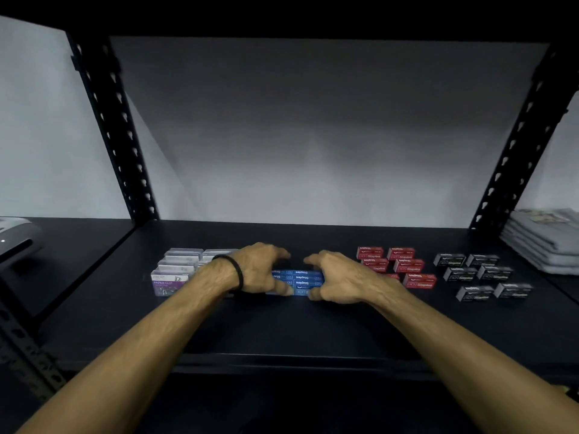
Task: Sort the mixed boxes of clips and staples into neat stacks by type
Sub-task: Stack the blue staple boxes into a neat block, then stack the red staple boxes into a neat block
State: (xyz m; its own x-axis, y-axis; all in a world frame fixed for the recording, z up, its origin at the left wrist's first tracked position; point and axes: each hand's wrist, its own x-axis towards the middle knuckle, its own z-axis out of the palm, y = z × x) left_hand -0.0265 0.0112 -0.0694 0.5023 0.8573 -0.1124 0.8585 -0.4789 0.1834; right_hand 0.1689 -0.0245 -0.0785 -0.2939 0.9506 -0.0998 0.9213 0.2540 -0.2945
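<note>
Several blue staple boxes (pixel 300 280) lie packed together at the middle of the dark shelf (pixel 282 327). My left hand (pixel 261 267) presses against their left side and my right hand (pixel 336 277) against their right side, fingers curled over the group. Clear paper clip boxes (pixel 178 270) stand in rows to the left, partly hidden by my left wrist. Red staple boxes (pixel 398 266) lie to the right in two columns. Black staple boxes (pixel 479 274) lie further right, spaced apart.
Black slotted uprights (pixel 109 126) (pixel 520 145) frame the shelf bay. A stack of folded grey papers (pixel 545 239) sits at the far right. A grey device (pixel 15 236) sits at the far left. The shelf's front edge (pixel 282 361) runs below my forearms.
</note>
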